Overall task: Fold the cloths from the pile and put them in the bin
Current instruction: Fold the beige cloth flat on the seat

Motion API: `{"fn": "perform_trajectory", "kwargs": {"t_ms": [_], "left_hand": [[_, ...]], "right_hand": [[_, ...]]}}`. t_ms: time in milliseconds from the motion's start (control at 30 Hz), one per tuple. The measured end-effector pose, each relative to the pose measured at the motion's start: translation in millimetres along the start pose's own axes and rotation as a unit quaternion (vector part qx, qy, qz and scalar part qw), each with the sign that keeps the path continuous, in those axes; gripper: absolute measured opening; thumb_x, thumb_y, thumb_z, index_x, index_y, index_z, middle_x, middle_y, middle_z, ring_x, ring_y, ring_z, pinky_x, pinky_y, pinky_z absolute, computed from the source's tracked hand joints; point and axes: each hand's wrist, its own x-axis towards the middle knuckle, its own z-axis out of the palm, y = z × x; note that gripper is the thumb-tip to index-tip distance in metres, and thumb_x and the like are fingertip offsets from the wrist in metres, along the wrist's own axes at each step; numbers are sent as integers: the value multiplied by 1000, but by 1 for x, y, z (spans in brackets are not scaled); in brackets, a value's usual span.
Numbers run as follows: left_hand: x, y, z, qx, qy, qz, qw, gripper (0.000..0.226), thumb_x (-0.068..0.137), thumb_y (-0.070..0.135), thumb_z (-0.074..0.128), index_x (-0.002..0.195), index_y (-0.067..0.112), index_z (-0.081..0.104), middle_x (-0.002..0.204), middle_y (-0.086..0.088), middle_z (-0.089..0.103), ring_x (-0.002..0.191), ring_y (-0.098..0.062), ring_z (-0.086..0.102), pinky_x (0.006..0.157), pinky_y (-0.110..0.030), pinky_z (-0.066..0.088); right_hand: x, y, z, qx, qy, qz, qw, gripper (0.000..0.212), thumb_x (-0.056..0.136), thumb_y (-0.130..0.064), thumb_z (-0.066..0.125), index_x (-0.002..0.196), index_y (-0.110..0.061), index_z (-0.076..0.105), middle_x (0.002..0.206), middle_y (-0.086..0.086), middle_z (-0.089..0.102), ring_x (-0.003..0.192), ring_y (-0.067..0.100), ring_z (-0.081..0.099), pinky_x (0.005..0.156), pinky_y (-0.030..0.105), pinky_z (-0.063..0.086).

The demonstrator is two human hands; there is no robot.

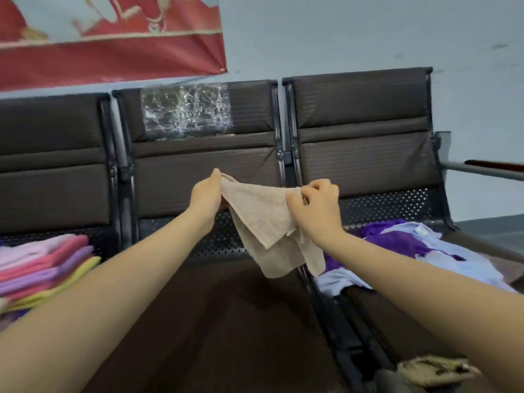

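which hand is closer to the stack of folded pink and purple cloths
Left. The left hand holds the beige cloth over the middle seat, beside the seat with the folded stack. The right hand grips the cloth's other end, farther from the stack.

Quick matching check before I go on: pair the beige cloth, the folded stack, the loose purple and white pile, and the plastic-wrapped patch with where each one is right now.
Things:
1. beige cloth
2. folded stack
3. loose pile
4. plastic-wrapped patch

Places:
A. on the right seat
B. on the middle seat's backrest
C. held up between the left hand and right hand
D. on the left seat

Pairs: 1-C, 2-D, 3-A, 4-B
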Motion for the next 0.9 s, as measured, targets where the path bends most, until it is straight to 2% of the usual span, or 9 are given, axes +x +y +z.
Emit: {"fn": "perform_trajectory", "kwargs": {"t_ms": [67,100,200,333,533,667,767,833,900], "left_hand": [[-5,-25,-47,15,23,-55,998,45,101,43,34,94,12,67,96,-5,65,89,-24,60,80,-35,49],[-7,-38,-65,29,23,-83,996,45,100,45,37,101,11,66,103,-5,65,95,-24,60,87,-38,50],[-20,-79,-112,41,20,-152,987,35,101,39,40,94,11,61,89,-8,65,82,-21,62,67,-32,53],[-49,-119,-155,61,-4,-259,964,24,100,33,44,94,14,58,82,-8,60,73,-21,61,55,-30,55],[-67,-153,-196,-9,35,-365,930,28,100,14,32,82,11,54,80,-5,61,76,-19,56,69,-32,46],[-68,-168,-214,-1,77,-385,920,14,95,8,47,88,9,59,61,-8,65,67,-23,59,46,-29,52],[-65,-184,-228,66,128,-356,923,9,93,8,52,98,4,58,78,-12,59,67,-27,57,58,-35,49],[-61,-192,-237,66,139,-348,925,23,98,17,47,110,0,56,90,-15,60,75,-30,57,65,-38,47],[-62,-190,-241,52,103,-362,925,37,100,32,44,122,2,51,109,-13,59,94,-31,58,76,-37,45]], "right_hand": [[-16,-19,24,22,-41,-56,997,27,91,-25,56,67,-14,61,104,-2,51,107,14,42,87,31,37],[-25,-27,33,66,-78,-58,993,31,90,-24,57,61,-17,52,88,-4,52,90,11,47,76,29,39],[-52,-40,60,161,-202,37,965,50,89,-22,62,52,-18,28,52,-3,28,50,9,29,49,20,28],[-93,-45,96,157,-387,137,898,38,89,-31,63,64,-2,59,67,12,58,61,12,47,54,23,39],[-135,-56,124,153,-643,144,736,40,98,-39,49,73,-12,65,66,-1,49,69,17,53,69,26,54],[-123,-52,140,105,-558,153,809,41,100,-33,45,66,-13,58,55,-6,58,58,11,53,58,23,45],[-106,-26,152,-45,-441,101,890,28,95,-34,53,74,-16,62,74,-2,60,76,16,58,65,28,43],[-98,-7,151,-141,-394,121,900,26,91,-38,56,90,-13,65,94,4,63,94,24,60,72,30,44],[-93,7,143,-174,-388,159,891,33,86,-45,59,81,-12,61,94,9,60,87,26,59,61,30,40]]}}
